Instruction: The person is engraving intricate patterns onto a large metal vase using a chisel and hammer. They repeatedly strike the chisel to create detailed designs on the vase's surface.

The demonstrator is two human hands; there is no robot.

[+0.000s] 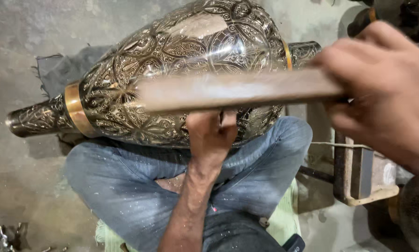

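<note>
Head view looks straight down at a large engraved metal vase [181,70], dark silver with floral chasing and brass-coloured bands, lying on its side across my crossed legs in blue jeans [125,186]. Its narrow neck points left, its foot right, over a grey concrete floor [18,177].

My left hand [211,133] presses against the underside of the belly, fingers curled against the metal; whether it pinches a small tool there I cannot tell. My right hand [382,88] is closed around one end of a long flat brown wooden stick [232,89], blurred and lying across the front of the belly.

I judge this vase heavy for its size, and rigid. The polished, rounded wall looks slippery, so it would roll on my lap if left unbraced. The fine engraving would probably scratch or dent under a hard knock. The best holds look to be the narrow neck beside the brass band [75,109], or a palm cupped under the widest part, as my left hand does.

A dark cloth [60,70] lies behind the vase, and a wooden block [359,172] stands to the right.
</note>
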